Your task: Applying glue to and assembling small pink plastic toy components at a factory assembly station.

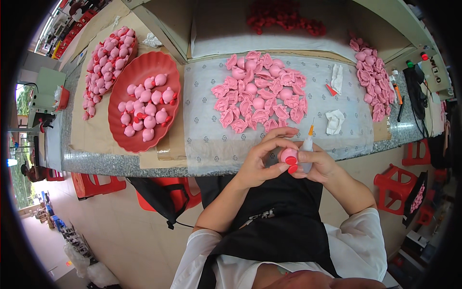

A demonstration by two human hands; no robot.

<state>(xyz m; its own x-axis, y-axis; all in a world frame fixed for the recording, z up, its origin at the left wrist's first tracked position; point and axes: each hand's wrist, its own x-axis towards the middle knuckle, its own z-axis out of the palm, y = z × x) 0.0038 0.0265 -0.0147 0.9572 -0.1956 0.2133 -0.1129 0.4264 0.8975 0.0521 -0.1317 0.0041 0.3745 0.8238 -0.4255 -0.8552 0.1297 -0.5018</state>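
In front of my body, over the table's near edge, my left hand (265, 156) is closed around a small pink ball (288, 153) with red round pieces (292, 168) on its near side. My right hand (318, 163) is closed on a white needle-tip squeeze bottle (307, 144) with an orange tip, its needle pointing up and away. Fingertips of the right hand also reach the ball and its red pieces. Just beyond my hands lies a heap of pink ruffled pieces and balls (262, 94) on white printed sheeting (202, 139).
A red scalloped tray (117, 123) with pink balls bearing red parts stands at left. Beyond it is a larger pile of such balls (108, 60). Crumpled white tissues (335, 121) and a small red piece (331, 90) lie right of the heap. More pink pieces (373, 82) sit farther right.
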